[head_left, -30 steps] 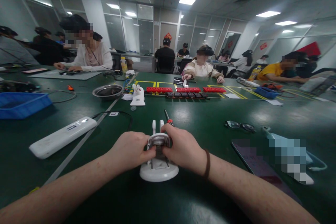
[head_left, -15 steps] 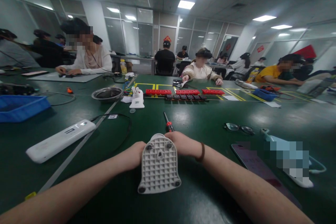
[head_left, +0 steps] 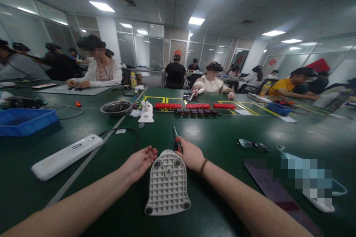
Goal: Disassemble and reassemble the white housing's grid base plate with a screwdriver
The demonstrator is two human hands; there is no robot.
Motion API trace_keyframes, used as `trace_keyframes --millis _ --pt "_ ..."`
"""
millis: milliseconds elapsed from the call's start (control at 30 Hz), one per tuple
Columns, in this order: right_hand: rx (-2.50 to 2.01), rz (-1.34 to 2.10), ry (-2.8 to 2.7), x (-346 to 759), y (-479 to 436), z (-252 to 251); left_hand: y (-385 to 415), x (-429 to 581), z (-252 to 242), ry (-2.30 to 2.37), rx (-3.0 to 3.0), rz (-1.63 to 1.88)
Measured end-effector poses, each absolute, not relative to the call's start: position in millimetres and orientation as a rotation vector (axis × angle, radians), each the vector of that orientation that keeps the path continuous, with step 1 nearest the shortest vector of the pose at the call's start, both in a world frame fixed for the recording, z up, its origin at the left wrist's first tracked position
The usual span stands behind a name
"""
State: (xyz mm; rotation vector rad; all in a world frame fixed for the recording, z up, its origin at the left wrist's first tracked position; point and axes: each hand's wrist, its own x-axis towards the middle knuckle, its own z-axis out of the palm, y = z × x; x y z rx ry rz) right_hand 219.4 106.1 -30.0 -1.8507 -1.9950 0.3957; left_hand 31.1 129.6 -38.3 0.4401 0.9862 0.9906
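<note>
A white plastic base [head_left: 168, 187] stands in front of me, its ribbed grid underside and dark round corner feet turned towards me. Just beyond its upper right edge, my right hand [head_left: 191, 154] is closed around the red and black handle of a screwdriver [head_left: 178, 143], whose metal shaft points away from me. To the upper left of the base, my left hand [head_left: 143, 160] is raised clear of it with the palm turned up. Its fingers are loosely bent and apart, and I see nothing in them.
To the left lie a long white device [head_left: 68, 155] with a cable and a blue tray [head_left: 27, 122]. Further off are a metal bowl [head_left: 116, 108], a white part [head_left: 146, 112] and red strips [head_left: 168, 106]. Glasses [head_left: 253, 145] and a phone [head_left: 275, 189] lie right. Co-workers sit beyond.
My left hand has come off the side of the base and turned palm up. My right hand has moved from the base's top edge to the screwdriver and taken its handle.
</note>
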Motion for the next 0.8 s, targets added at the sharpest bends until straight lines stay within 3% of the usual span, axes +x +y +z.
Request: trace_keyframes --millis 133,267,500,800 --pt "-1.735 0.501 -1.988 223.6 109.0 -25.6 125.2 30.9 -28.5 0.965 0.408 0.997" --pt "-1.557 0.594 -1.834 243.7 108.4 18.2 121.8 25.3 9.5 0.878 0.440 1.042" --pt "-0.630 0.984 -1.184 287.6 42.2 115.7 80.3 30.4 102.9 0.545 0.858 1.328" --pt "-0.404 0.754 -1.058 262.5 -17.5 142.2 27.5 29.2 116.5 0.536 1.379 1.174"
